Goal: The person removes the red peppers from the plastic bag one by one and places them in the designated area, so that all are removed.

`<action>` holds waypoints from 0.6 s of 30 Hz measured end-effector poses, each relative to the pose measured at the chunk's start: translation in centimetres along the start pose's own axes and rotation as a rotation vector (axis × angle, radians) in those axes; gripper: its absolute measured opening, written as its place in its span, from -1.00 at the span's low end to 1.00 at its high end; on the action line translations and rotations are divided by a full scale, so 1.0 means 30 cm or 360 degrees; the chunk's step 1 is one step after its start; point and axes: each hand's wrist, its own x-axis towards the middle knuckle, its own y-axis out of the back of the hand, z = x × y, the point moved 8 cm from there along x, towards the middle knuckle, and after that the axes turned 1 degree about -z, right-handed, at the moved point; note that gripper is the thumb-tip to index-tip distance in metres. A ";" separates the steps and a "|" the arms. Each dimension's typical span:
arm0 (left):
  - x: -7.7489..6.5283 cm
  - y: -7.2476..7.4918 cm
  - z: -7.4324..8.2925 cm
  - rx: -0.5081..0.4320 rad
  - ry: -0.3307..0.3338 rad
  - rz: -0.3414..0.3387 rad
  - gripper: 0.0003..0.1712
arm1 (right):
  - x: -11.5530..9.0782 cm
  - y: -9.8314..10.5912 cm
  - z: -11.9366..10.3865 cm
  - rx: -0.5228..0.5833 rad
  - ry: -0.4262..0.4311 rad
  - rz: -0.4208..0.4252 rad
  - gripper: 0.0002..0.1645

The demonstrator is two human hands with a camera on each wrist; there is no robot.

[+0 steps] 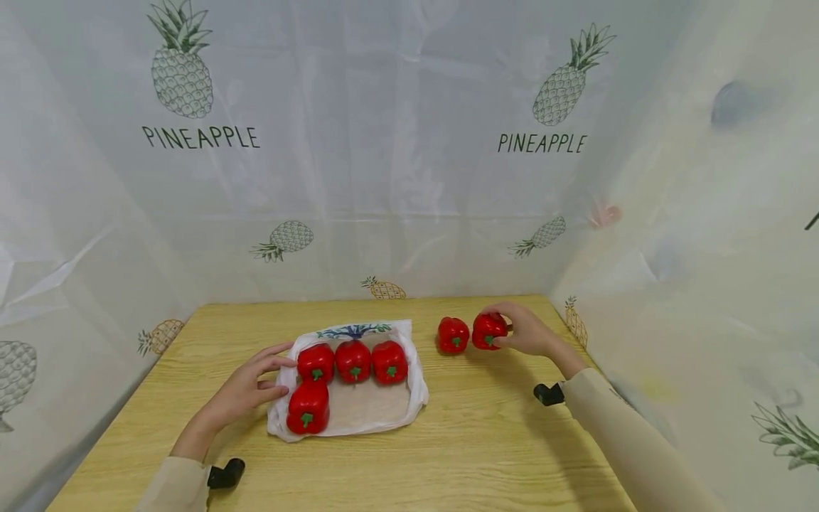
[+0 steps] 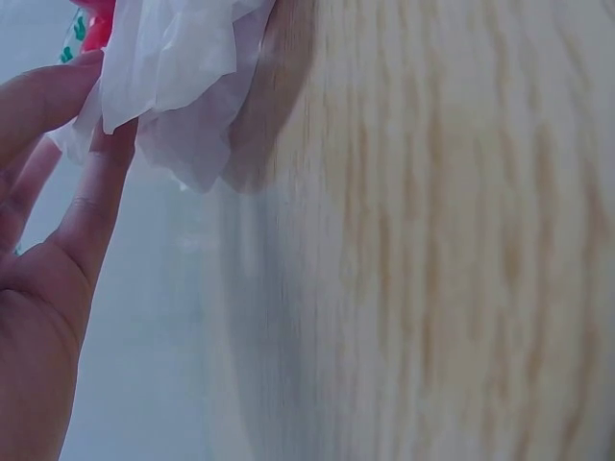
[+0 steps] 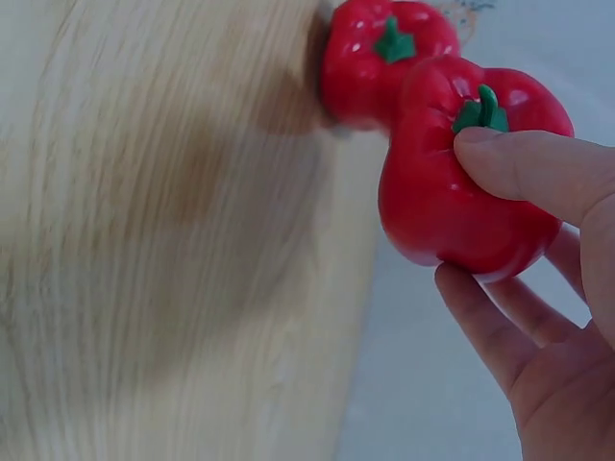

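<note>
My right hand [image 1: 525,331] grips a red bell pepper [image 3: 471,197] with a green stem, thumb beside the stem and fingers around the far side. A second red bell pepper [image 1: 453,336] sits on the table just left of it. Further left lies a shallow white plastic bag [image 1: 417,387] with rolled, crumpled sides and a beige bottom. Inside it, three red bell peppers [image 1: 353,361] stand in a back row, and another pepper [image 1: 308,409] sits at the front left. My left hand [image 1: 239,391] touches the bag's left side with spread, relaxed fingers; the plastic partly hides its fingertips.
The wooden table [image 1: 486,455] bears all these things. A pale curtain [image 1: 358,163] printed with pineapples rises behind the table and along both sides, close to the right forearm. A black wrist mount [image 1: 549,394] sticks out from the right sleeve, and another [image 1: 227,473] from the left.
</note>
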 end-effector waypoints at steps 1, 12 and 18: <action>-0.001 0.001 0.000 0.0002 0.0002 0.0001 -0.51 | -0.002 -0.003 0.008 -0.0004 0.0000 -0.0003 -0.34; 0.006 0.003 0.010 0.0025 -0.0056 0.0020 -0.51 | -0.015 -0.046 0.116 0.0000 -0.0070 -0.0057 -0.33; 0.004 0.003 0.006 0.0013 -0.0063 0.0015 -0.50 | -0.012 -0.070 0.154 0.0055 -0.0132 -0.0075 -0.31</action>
